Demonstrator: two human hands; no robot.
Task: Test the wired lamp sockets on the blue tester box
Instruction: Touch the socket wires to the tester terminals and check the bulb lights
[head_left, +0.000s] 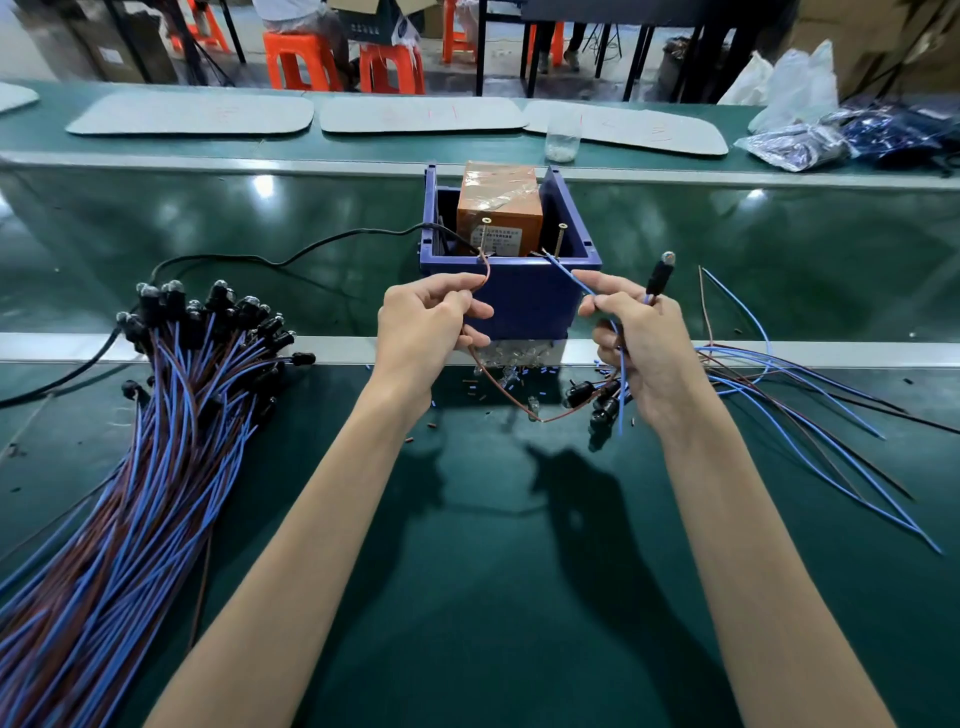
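The blue tester box (524, 296) stands on the belt's near edge with an orange transformer block (500, 208) inside and two upright screws at its front rim. My left hand (426, 327) pinches a brown wire (485, 273) whose bare end touches the left screw (485, 234). My right hand (636, 338) pinches a blue wire (563, 270) with its tip at the right screw (561, 236), and it also grips a black lamp socket (660, 275) that sticks up with its bulb on top. Both wires loop down under my hands.
A big bundle of wired sockets (171, 395) lies at the left. Loose blue and brown wires (810, 395) with a few sockets (592, 397) lie at the right. A black power cable (291, 254) runs left from the box. A plastic cup (562, 137) and grey mats (421, 115) sit beyond.
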